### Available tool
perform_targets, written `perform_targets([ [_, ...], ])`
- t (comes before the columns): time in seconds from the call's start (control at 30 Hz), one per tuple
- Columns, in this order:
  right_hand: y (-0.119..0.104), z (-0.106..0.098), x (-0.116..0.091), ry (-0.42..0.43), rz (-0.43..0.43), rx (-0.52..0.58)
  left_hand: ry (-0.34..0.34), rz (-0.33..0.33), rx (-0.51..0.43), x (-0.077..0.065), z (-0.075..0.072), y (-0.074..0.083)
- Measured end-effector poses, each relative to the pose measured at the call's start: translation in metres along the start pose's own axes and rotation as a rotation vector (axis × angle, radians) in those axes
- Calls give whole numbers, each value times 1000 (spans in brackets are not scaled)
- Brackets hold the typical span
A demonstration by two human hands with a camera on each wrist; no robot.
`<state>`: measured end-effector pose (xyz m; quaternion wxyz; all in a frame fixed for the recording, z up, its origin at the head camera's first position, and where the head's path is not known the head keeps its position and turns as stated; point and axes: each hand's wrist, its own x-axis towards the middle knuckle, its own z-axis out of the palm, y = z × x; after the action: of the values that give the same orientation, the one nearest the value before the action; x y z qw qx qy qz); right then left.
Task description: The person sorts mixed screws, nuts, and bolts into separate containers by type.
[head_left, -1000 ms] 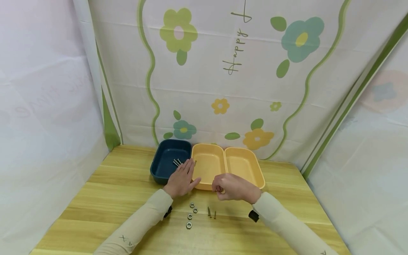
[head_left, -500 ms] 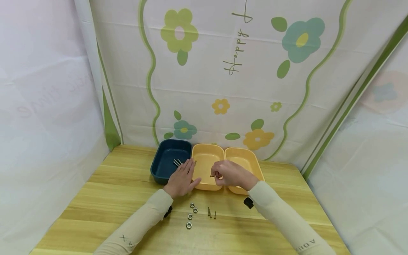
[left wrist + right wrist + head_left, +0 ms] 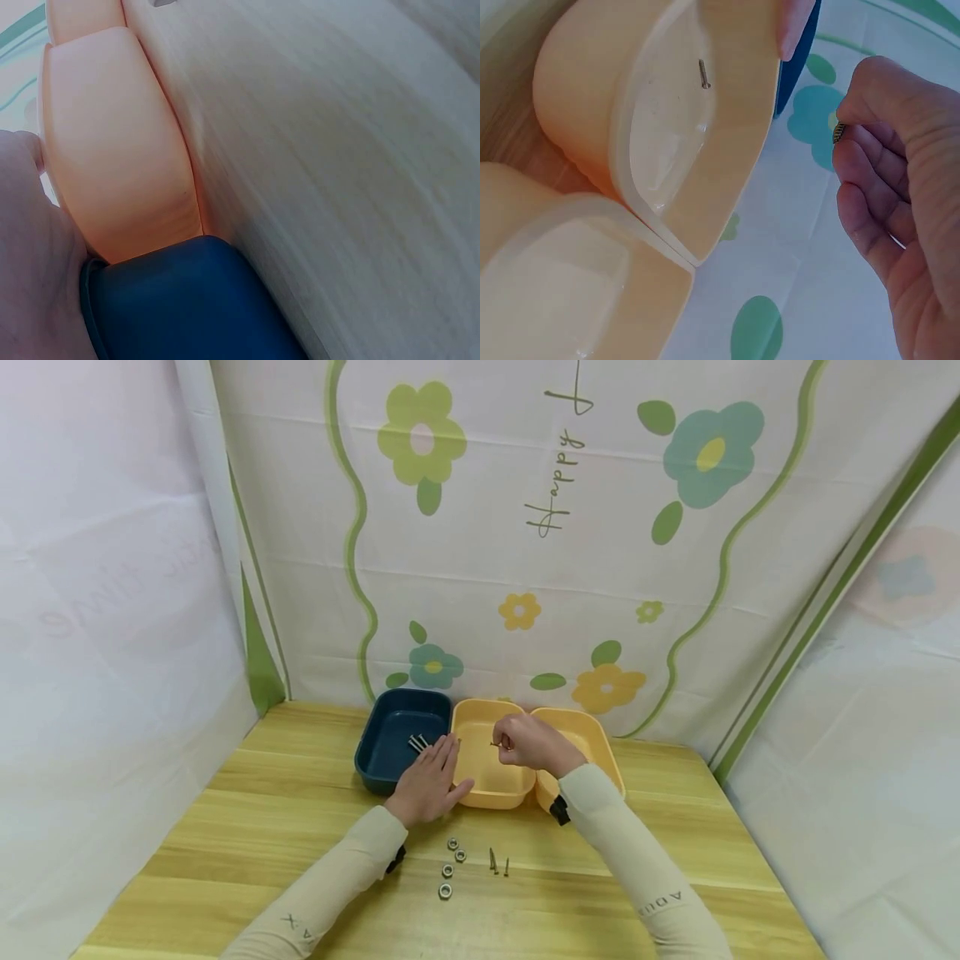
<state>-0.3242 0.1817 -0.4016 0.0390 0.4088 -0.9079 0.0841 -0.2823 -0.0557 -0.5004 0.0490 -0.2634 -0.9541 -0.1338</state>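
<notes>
Clearly, R hand pinches dark screw w/ visible threads, L hand straight-fingered.

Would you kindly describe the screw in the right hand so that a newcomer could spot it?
On the wooden table, find the yellow middle tray in the row of three. In the head view, the right hand overlaps it, pinching the small screw. Other visible screws lie loose; only this one is visibly held.

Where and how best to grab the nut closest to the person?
Probably best pinched from straight above, across two opposite outer sides: the nearest nut lies flat on the table, hole up, low, with a visible gap to the next nut.
</notes>
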Motion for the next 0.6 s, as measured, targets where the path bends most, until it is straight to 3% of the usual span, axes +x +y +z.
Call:
perform_targets([
  [0.17,9,8,13,39,3,39,-12,-22,12,0,-2,0],
  [0.33,15,20,20,82,-6,-5,-5,-14,3,0,-4,2],
  [0.6,14,24,14,75,103,-33,-32,-21,28,1,0,1],
])
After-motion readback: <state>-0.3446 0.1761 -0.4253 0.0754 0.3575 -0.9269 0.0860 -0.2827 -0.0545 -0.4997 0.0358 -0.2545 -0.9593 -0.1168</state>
